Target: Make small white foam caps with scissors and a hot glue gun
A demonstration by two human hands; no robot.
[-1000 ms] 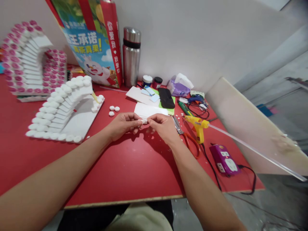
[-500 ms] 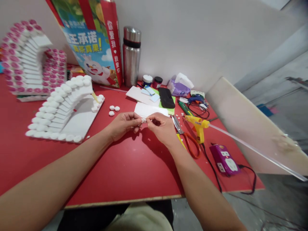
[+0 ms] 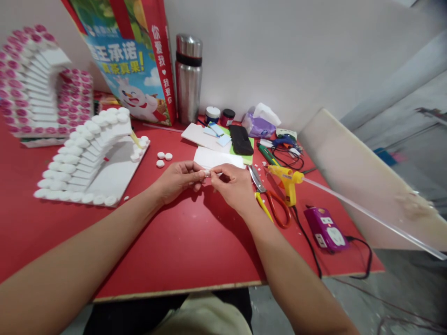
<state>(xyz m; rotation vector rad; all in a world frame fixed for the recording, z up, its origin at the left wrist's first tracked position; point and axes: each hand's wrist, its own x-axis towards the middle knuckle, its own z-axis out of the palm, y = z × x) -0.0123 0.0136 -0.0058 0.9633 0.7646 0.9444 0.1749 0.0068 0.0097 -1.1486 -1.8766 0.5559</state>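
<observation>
Both hands meet above the red table (image 3: 188,242), in front of a white sheet (image 3: 220,158). My left hand (image 3: 181,180) pinches a small white piece (image 3: 207,173) between thumb and fingers. From the right, my right hand (image 3: 232,184) pinches the same piece, its fingertips close to those of my left hand. The piece is mostly hidden by the fingers. Three white discs (image 3: 160,163) lie left of my left hand. Further left stands a white curved stair model (image 3: 82,160) edged with similar discs.
A pink-and-white model (image 3: 45,93), a printed bag (image 3: 132,70) and a steel flask (image 3: 189,79) stand behind. On the right lie scissors (image 3: 277,209), a yellow glue gun (image 3: 289,181) with a long clear stick, and a purple power socket (image 3: 326,230). A black phone-like item (image 3: 241,140) lies behind.
The view has shifted slightly. My right fingertips have moved a little against the white piece; both hands remain pinched together at nearly the same spot.
</observation>
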